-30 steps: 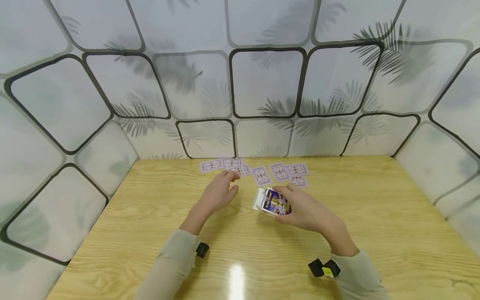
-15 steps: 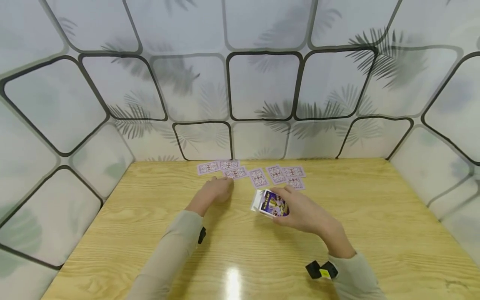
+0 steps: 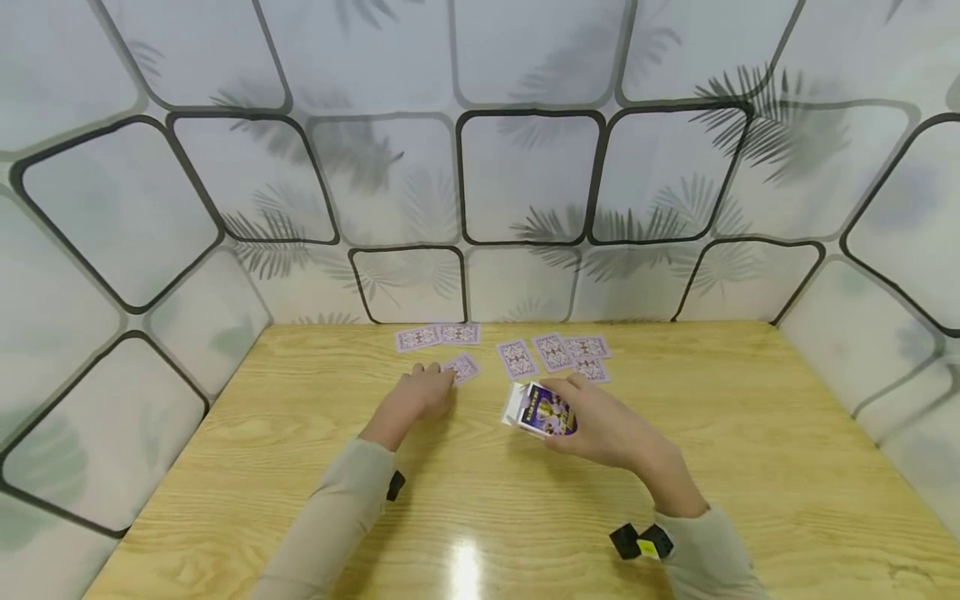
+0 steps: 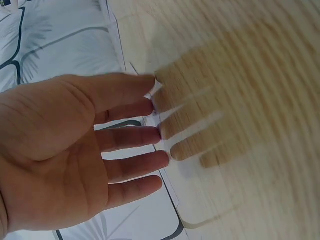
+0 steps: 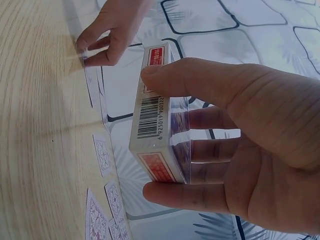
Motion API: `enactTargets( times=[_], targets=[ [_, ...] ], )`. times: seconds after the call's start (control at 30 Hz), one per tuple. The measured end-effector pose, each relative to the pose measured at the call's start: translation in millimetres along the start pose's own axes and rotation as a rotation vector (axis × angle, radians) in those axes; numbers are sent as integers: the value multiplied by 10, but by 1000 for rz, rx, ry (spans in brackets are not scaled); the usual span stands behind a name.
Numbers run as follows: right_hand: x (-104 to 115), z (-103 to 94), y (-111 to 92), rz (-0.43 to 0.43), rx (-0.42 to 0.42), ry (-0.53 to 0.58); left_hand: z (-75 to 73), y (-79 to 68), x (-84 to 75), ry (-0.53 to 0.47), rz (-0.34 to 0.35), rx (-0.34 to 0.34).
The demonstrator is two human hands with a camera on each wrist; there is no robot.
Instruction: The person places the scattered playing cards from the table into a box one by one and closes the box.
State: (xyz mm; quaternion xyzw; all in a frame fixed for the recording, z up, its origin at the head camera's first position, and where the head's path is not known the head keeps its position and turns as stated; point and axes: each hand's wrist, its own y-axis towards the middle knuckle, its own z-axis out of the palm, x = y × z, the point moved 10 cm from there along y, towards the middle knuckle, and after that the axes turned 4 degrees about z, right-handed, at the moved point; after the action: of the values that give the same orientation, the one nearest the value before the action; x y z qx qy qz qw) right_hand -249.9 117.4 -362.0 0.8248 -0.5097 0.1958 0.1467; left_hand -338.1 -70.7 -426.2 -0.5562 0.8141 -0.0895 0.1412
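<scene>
My left hand (image 3: 426, 390) touches the near left edge of a face-down playing card (image 3: 465, 367) with its fingertips at the table. In the left wrist view the fingers (image 4: 132, 135) look fairly straight, and the card is mostly hidden behind them. My right hand (image 3: 603, 421) grips a card box (image 3: 550, 410) above the table, its white flap open toward the left. The right wrist view shows the thumb on the barcode side of the box (image 5: 150, 115) and the fingers around the other side.
Two face-down cards (image 3: 417, 338) lie at the back left of the wooden table (image 3: 315, 500). Several more cards (image 3: 553, 352) lie to the right, some overlapping. A patterned wall covering (image 3: 525, 283) rises directly behind the table and along both sides.
My left hand reached the nearest card of the left group and slid it toward me, away from the other two, turning it slightly. The right hand with the card box stayed nearly still.
</scene>
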Motion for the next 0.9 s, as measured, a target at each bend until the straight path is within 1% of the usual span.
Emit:
enactTargets(
  times=[0.13,0.2,0.27,0.47,0.57,0.63,0.8,0.9],
  targets=[
    [-10,13,6,-2,-2,-2,-33,-7,24,49,-7,-59],
    [-10,10,7,-10,-7,-4,-40,-11,22,56,-9,-73],
    [-12,9,10,-13,-9,-6,-42,-19,25,42,-5,-79],
    [-13,11,16,-6,-5,1,-31,-52,113,-79,25,-77],
    [-13,10,9,-1,-1,7,-14,-83,168,-140,44,-73],
    [-8,8,3,-2,-1,6,-3,-116,201,-181,44,-70],
    [-10,2,-7,3,-2,1,78,-206,248,-268,6,-44],
    [-9,11,1,8,1,-5,122,-255,247,-292,-8,-35]
  ],
)
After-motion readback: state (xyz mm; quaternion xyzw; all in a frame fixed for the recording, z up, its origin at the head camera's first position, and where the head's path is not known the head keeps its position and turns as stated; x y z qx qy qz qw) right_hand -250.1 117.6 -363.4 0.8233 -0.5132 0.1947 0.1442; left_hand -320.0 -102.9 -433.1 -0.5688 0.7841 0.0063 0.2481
